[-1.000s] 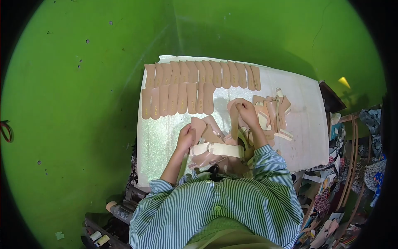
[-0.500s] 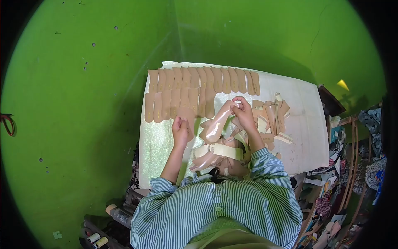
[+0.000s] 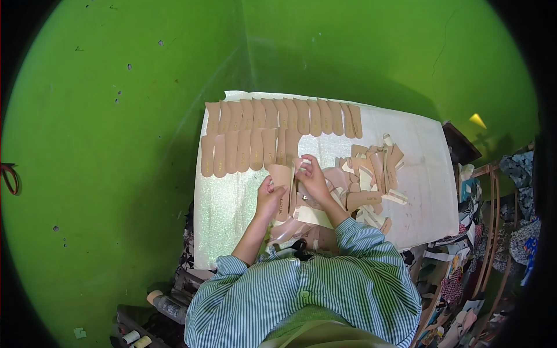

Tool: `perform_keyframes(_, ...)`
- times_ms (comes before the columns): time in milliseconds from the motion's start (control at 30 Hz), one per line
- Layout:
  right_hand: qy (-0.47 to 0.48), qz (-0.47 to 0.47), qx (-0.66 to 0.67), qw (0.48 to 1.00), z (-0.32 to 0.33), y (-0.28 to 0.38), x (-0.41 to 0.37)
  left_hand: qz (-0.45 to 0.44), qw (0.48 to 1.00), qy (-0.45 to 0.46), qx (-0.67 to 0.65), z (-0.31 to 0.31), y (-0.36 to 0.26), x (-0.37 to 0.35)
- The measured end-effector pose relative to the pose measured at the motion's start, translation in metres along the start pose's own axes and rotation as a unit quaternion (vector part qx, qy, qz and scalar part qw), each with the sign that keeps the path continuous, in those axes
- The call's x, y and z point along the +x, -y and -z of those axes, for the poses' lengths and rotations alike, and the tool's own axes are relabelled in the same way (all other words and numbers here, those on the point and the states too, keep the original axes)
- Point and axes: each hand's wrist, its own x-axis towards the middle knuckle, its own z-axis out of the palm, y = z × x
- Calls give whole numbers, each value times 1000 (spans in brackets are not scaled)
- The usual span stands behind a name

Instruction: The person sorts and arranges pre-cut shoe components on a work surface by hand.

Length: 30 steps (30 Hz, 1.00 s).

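Note:
My left hand [image 3: 269, 201] is closed around a tan insole [image 3: 281, 176] with small dark print near its lower end. Just to its right, my right hand [image 3: 313, 178] pinches the top of another insole, seen nearly edge-on against the first. Beyond both hands, tan insoles with gold lettering lie overlapped in a back row [image 3: 304, 119] and a shorter front row [image 3: 243, 152]. Below and right of my hands is a loose heap of insoles [image 3: 284, 231], some showing pale undersides.
More mixed insoles [image 3: 380, 165] are piled on the right part of the white-covered table [image 3: 429, 191]. Green walls [image 3: 348, 46] stand behind and to the left. Fabric scraps [image 3: 458, 284] fill a rack on the right; thread spools [image 3: 136, 339] sit at lower left.
My right hand has moved left and down with its insole, turning it from a glossy face-up slant to nearly upright beside the left one. My left hand has shifted right.

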Motion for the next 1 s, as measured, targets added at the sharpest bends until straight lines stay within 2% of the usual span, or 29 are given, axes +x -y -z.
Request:
perform_keyframes(67,10,-39,-15,999,-6,0,-12,-1,1000,-13,-18,2,-3,1)
perform_keyframes(133,72,-72,-31,994,-11,-12,-19,-1,999,-25,-35,4,-3,2)
perform_keyframes(167,71,-123,-32,989,-12,-11,-24,9,999,-28,-36,7,-1,2)
perform_keyframes(300,97,-153,-38,983,-5,-24,-17,2,998,-34,-44,13,2,-1)
perform_keyframes(400,49,-100,-40,993,13,-30,5,33,998,-54,-21,21,-2,-4)
perform_keyframes(467,9,-46,-96,994,29,-30,33,36,997,-64,-22,30,0,-4)
perform_keyframes(533,-68,-32,-176,982,39,-32,59,40,996,-75,-22,35,1,-6)
perform_keyframes(567,-67,-31,-175,982,43,-34,70,46,995,-85,-32,36,1,-8)
perform_keyframes(633,-147,-38,-318,936,49,-37,87,49,993,-96,-41,36,-3,-11)
perform_keyframes(667,-146,-35,-317,936,50,-38,92,49,992,-103,-50,34,-5,-12)
perform_keyframes(733,-152,-78,-390,905,49,-39,100,46,991,-113,-59,35,-6,-13)
perform_keyframes(1000,-150,-105,-445,877,41,-41,102,57,987,-136,-66,42,-1,-10)
